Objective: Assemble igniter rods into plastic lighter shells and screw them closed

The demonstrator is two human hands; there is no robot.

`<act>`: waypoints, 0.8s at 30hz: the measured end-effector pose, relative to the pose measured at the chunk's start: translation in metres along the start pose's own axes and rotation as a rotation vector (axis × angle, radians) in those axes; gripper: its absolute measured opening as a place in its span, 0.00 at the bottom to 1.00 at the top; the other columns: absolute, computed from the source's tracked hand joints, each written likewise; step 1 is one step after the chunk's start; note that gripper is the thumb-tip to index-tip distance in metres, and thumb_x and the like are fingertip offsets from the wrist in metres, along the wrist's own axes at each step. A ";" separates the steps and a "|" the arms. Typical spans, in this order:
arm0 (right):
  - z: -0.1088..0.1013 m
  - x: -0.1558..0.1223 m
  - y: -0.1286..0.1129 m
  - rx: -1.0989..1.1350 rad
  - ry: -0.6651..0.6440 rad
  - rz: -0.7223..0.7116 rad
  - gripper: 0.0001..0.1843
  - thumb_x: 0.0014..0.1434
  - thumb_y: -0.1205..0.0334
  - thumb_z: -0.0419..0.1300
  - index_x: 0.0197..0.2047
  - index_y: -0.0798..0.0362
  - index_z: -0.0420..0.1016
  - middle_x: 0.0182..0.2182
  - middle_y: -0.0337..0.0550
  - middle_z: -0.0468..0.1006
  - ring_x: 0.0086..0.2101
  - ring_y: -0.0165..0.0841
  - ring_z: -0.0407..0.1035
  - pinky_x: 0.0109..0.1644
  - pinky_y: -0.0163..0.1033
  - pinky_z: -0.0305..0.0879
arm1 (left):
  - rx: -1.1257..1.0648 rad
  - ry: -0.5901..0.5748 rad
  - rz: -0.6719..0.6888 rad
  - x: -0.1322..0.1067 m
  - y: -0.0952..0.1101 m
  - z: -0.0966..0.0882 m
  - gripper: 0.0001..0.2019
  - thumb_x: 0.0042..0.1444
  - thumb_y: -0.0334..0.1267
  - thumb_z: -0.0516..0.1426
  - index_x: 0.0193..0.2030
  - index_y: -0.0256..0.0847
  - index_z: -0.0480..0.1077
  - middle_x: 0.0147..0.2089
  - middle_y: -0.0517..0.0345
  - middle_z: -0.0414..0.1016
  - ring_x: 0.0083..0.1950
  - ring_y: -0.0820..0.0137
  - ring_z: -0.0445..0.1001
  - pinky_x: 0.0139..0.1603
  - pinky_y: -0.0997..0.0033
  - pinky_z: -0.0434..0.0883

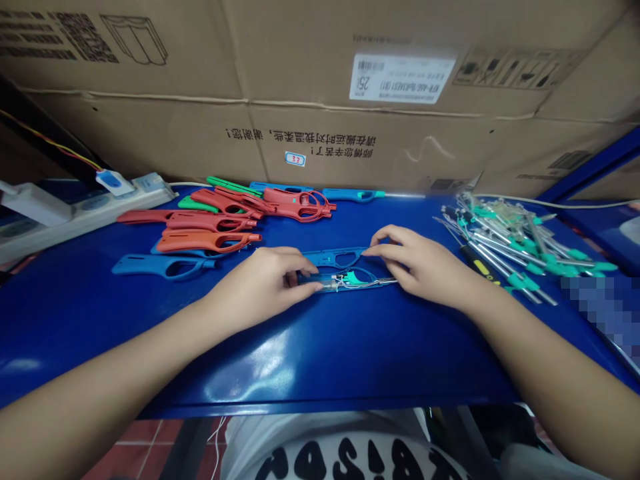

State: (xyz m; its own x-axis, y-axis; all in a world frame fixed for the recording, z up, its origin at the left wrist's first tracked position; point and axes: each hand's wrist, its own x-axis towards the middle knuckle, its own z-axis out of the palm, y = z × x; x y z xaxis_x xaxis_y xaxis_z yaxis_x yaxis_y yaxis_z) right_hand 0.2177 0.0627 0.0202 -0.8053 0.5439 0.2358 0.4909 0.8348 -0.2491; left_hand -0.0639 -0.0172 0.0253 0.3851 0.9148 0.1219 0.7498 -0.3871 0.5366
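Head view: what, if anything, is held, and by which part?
The left hand holds the lower blue lighter half by its handle end. The right hand is at the tip end; any grip is unclear.

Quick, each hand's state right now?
Left hand: closed, holding the opened lighter.
Right hand: fingers partly curled beside the blue casing; whether it grips anything can't be told.

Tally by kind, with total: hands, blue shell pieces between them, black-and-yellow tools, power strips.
Hands: 2 (left hand, right hand)
Blue shell pieces: 2 (upper piece, lower piece)
Black-and-yellow tool: 1
Power strip: 1
Total: 6
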 end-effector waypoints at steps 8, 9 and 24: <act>0.009 -0.002 0.012 -0.083 -0.061 0.037 0.24 0.64 0.72 0.52 0.59 0.45 0.76 0.58 0.53 0.70 0.55 0.49 0.66 0.56 0.59 0.66 | 0.340 0.064 0.084 0.004 -0.013 -0.003 0.12 0.65 0.33 0.54 0.47 0.41 0.78 0.48 0.52 0.78 0.49 0.60 0.74 0.51 0.58 0.72; 0.009 -0.003 0.013 -0.075 -0.057 0.039 0.22 0.65 0.71 0.52 0.58 0.46 0.76 0.58 0.53 0.70 0.55 0.49 0.67 0.57 0.59 0.66 | 0.353 0.052 0.090 0.004 -0.015 -0.003 0.12 0.64 0.32 0.54 0.48 0.41 0.78 0.49 0.52 0.77 0.49 0.59 0.74 0.51 0.58 0.72; 0.016 0.004 0.013 0.108 -0.013 0.026 0.13 0.67 0.63 0.57 0.54 0.48 0.73 0.52 0.49 0.73 0.53 0.43 0.69 0.58 0.52 0.66 | 0.256 0.062 0.172 0.012 -0.030 0.006 0.09 0.65 0.30 0.54 0.46 0.38 0.75 0.46 0.51 0.75 0.48 0.62 0.74 0.52 0.60 0.72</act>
State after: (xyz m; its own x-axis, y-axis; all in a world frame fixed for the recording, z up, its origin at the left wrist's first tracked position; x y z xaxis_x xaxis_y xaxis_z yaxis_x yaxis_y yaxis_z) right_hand 0.2156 0.0744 0.0030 -0.7977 0.5632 0.2157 0.4734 0.8063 -0.3545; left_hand -0.0784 0.0044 0.0058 0.4902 0.8358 0.2473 0.7909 -0.5458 0.2769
